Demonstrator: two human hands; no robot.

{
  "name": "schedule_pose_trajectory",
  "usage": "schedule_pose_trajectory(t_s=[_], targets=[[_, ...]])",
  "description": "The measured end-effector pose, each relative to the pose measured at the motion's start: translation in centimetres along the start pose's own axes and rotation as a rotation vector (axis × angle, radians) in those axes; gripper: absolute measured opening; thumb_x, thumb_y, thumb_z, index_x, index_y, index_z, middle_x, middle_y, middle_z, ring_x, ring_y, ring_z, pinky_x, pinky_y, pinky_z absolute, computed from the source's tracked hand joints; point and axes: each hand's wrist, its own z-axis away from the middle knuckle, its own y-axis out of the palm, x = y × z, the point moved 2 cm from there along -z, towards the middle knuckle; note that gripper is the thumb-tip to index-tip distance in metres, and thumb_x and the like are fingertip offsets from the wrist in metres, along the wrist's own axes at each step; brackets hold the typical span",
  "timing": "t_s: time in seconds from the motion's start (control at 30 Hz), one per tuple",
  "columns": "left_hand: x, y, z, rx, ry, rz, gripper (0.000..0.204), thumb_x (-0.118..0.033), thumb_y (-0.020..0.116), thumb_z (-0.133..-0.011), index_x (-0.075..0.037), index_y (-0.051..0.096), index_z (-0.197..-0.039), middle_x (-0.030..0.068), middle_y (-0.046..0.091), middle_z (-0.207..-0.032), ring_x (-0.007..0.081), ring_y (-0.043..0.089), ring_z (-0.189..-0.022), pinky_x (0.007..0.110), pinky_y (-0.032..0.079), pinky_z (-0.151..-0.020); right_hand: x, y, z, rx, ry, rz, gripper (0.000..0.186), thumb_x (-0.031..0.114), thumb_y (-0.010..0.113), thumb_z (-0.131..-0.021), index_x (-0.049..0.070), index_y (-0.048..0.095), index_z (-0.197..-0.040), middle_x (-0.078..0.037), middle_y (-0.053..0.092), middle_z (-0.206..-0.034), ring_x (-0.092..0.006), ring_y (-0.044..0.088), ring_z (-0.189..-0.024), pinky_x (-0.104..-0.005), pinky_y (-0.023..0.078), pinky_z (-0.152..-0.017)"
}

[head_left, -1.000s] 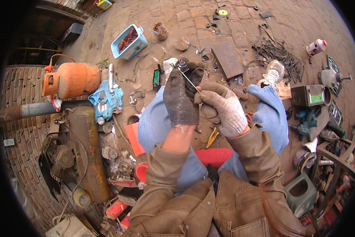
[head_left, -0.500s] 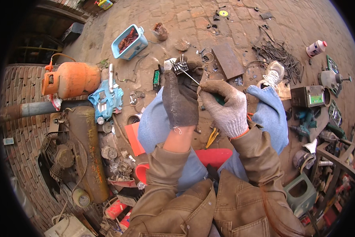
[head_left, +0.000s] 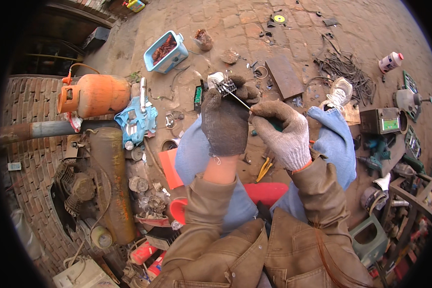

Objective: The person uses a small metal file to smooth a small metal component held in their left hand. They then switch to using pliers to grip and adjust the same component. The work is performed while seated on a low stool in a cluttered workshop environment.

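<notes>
My left hand (head_left: 224,122), in a dark worn glove, is closed around a small black-and-silver metal assembly (head_left: 225,87) with several short pins. My right hand (head_left: 278,129), in a soiled pale knit glove, grips a thin screwdriver (head_left: 238,100) whose shaft reaches up-left to that assembly; its green handle is mostly hidden under the fingers and palm. Thumb and forefinger pinch near the shaft. Both hands are held between my denim-clad knees, above the paved ground. Whether the tip touches the part is too small to tell.
An orange gas cylinder (head_left: 100,96), blue tub (head_left: 156,60) and blue bag (head_left: 129,125) lie left. Ahead are a steel plate (head_left: 284,77) and tangled cables (head_left: 343,72). Yellow-handled pliers (head_left: 264,170) lie below my hands; a metal box (head_left: 377,120) and drill (head_left: 377,158) are right.
The view has shifted slightly. My right fingers have moved along the screwdriver, and its green handle now shows under them. My left hand has turned a little around the metal assembly.
</notes>
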Motion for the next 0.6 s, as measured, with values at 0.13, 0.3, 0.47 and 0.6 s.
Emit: schedule_pose_trajectory(t_s=[0.13, 0.3, 0.47, 0.6], targets=[[0.0, -0.4, 0.3, -0.136, -0.021, 0.014, 0.053, -0.044, 0.036, -0.104, 0.002, 0.057, -0.120, 0.0191, 0.063, -0.112, 0.0332, 0.061, -0.104, 0.044, 0.049, -0.093, 0.2, 0.0, 0.1, 0.025, -0.051, 0.051, 0.020, 0.006, 0.072, -0.082, 0.000, 0.072, -0.101, -0.011, 0.074, -0.089, -0.0119, 0.070, -0.082, -0.0280, 0.055, -0.077], [0.7, 0.1, -0.1, -0.521, 0.035, -0.307, 0.056, -0.051, 0.037, -0.103, -0.001, 0.060, -0.109, 0.0162, 0.062, -0.099, 0.0326, 0.061, -0.097, 0.045, 0.051, -0.087, 0.2, 0.1, 0.1, 0.035, -0.064, 0.030, 0.021, 0.005, 0.072, -0.082, -0.001, 0.072, -0.101, -0.012, 0.074, -0.092, -0.0124, 0.069, -0.084, -0.0278, 0.054, -0.078], [0.2, 0.9, -0.2, -0.302, 0.027, -0.088, 0.051, -0.049, 0.040, -0.102, -0.003, 0.061, -0.107, 0.0130, 0.063, -0.094, 0.0279, 0.060, -0.088, 0.043, 0.049, -0.083, 0.2, 0.1, 0.1, 0.045, -0.009, -0.038, 0.022, 0.006, 0.071, -0.084, -0.002, 0.072, -0.103, -0.010, 0.074, -0.093, -0.0109, 0.067, -0.084, -0.0279, 0.054, -0.078], [-0.1, 0.4, 0.0, -0.219, 0.054, 0.031, 0.056, -0.057, 0.046, -0.099, -0.003, 0.062, -0.101, 0.0106, 0.062, -0.089, 0.0276, 0.055, -0.083, 0.042, 0.046, -0.078, 0.2, 0.0, 0.4, 0.135, 0.087, -0.112, 0.022, 0.008, 0.071, -0.084, -0.001, 0.072, -0.104, -0.008, 0.073, -0.091, -0.0092, 0.065, -0.084, -0.0273, 0.054, -0.078]])
